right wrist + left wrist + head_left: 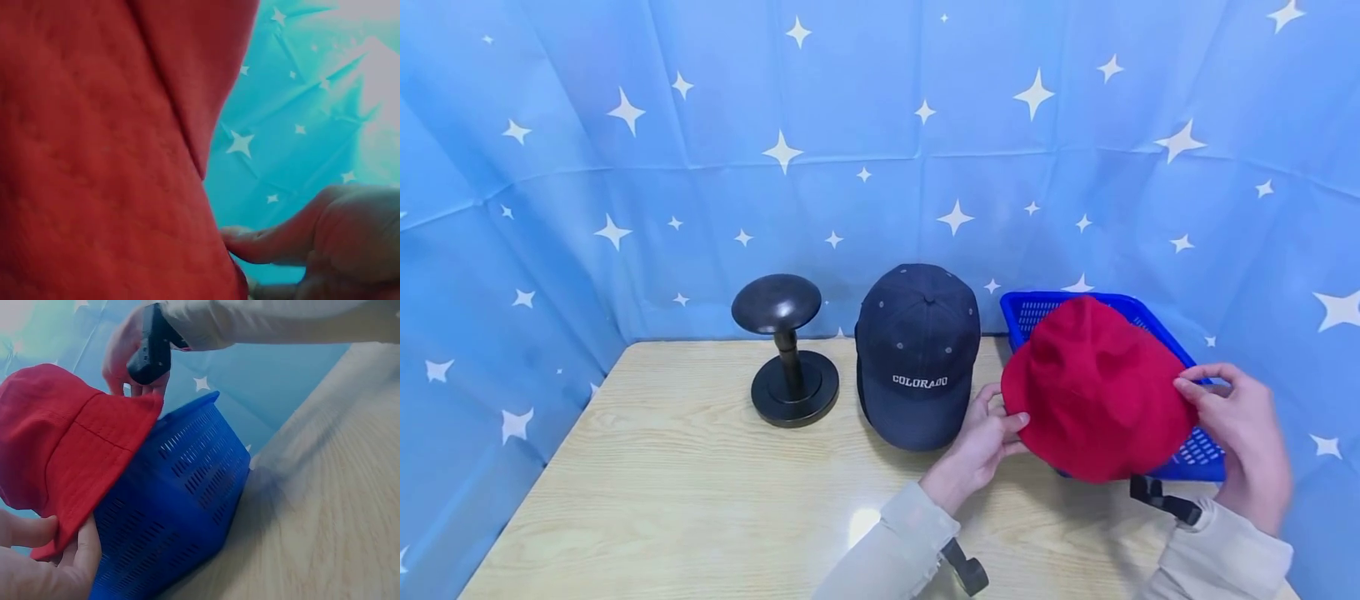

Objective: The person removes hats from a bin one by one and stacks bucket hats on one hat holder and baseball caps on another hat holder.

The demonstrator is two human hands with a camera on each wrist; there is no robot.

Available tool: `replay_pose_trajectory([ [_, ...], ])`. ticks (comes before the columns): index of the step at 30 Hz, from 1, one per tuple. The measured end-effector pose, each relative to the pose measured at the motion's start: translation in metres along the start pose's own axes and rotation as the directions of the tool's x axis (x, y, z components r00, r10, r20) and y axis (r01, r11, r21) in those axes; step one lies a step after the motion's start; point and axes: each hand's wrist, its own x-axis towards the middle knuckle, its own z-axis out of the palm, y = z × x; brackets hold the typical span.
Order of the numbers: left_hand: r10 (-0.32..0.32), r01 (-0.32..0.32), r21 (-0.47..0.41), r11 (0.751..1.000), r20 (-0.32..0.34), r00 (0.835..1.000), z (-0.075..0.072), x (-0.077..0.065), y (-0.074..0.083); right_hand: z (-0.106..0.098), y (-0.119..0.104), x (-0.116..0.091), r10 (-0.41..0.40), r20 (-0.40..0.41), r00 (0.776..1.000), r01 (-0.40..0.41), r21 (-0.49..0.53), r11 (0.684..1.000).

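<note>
A red bucket hat (pixel 1097 392) is held crown up over the blue basket (pixel 1206 454), overlapping most of it in the head view. My left hand (pixel 973 450) pinches its brim on the left, thumb on top and fingers beneath, as the left wrist view also shows. On the opposite side my right hand (pixel 1247 433) pinches the brim between thumb and fingers. The red cloth (pixel 112 156) fills much of the right wrist view, with the right thumb (pixel 256 244) at its edge. Just left of my left hand is a navy cap (pixel 925 350) lettered COLORADO.
A black stand (pixel 786 350) with a domed top and round base is left of the navy cap. Everything rests on a pale wooden table (pixel 685 483). Behind it hangs a blue curtain (pixel 865 100) with white stars.
</note>
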Motion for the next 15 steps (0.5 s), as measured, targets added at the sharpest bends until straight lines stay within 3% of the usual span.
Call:
replay_pose_trajectory([
  [3,0.016,-0.016,-0.011,1.0,0.005,1.0,0.003,-0.002,0.005,0.004,-0.002,-0.001,-0.039,-0.093,0.995,0.057,0.195,0.979],
  [6,0.044,-0.044,-0.022,0.999,0.032,0.999,0.008,-0.007,0.013,0.009,-0.011,-0.001,-0.014,-0.237,0.971,0.106,0.378,0.92],
  [10,0.12,-0.118,-0.031,0.993,0.082,0.989,0.019,-0.019,0.034,0.02,-0.027,0.002,0.015,-0.419,0.908,0.229,0.525,0.82],
  [15,0.241,-0.245,0.016,0.969,0.121,0.963,0.016,-0.038,0.064,0.045,-0.045,0.005,-0.102,-0.552,0.827,0.468,0.577,0.669],
])
